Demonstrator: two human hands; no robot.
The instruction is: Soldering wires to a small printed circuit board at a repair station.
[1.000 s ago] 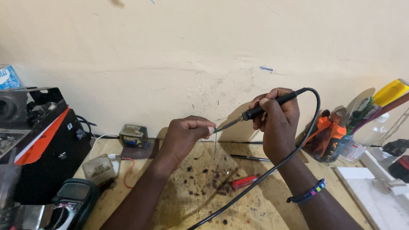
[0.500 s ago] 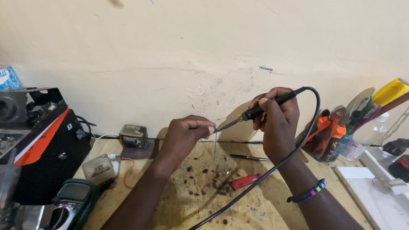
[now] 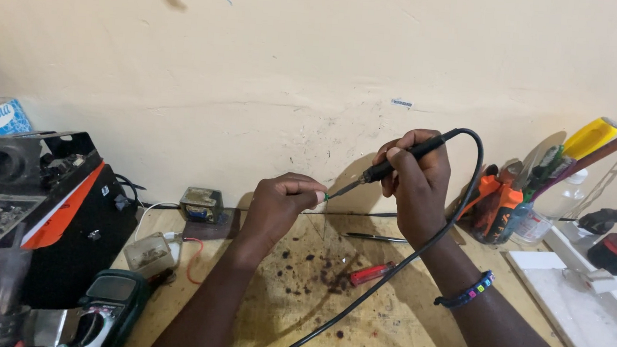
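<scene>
1. Head view: the right hand [image 3: 416, 180] is closed around a black soldering iron [image 3: 397, 160], held like a pen above the workbench [image 3: 384, 326], with the tip slanting down to the left.
2. The iron's black cable [image 3: 420, 252] loops up over the hand, passes down along the right forearm and runs off the bottom edge of the picture.
3. The left hand [image 3: 280, 206] is closed, thumb and forefinger pinched on something very small and greenish [image 3: 326, 195]; what it is cannot be told.
4. The iron's tip [image 3: 336, 192] meets that small piece right at the left fingertips, above the bench and close to the wall.
5. A thin wire seems to hang straight down from the pinch toward the bench top.
6. A beaded bracelet [image 3: 466, 292] sits on the right wrist.
7. Under the hands the wooden bench is scarred with dark burn spots; a red-handled screwdriver [image 3: 372, 273] and a thin dark tool [image 3: 375, 237] lie on it, apart from both hands.
8. On the left stand a black and orange case [image 3: 62, 227], a small transformer [image 3: 201, 205] by the wall and a green multimeter [image 3: 103, 308] at the lower edge.
9. On the right a clear pot [image 3: 499, 218] holds orange-handled pliers and other tools, near the right forearm.
</scene>
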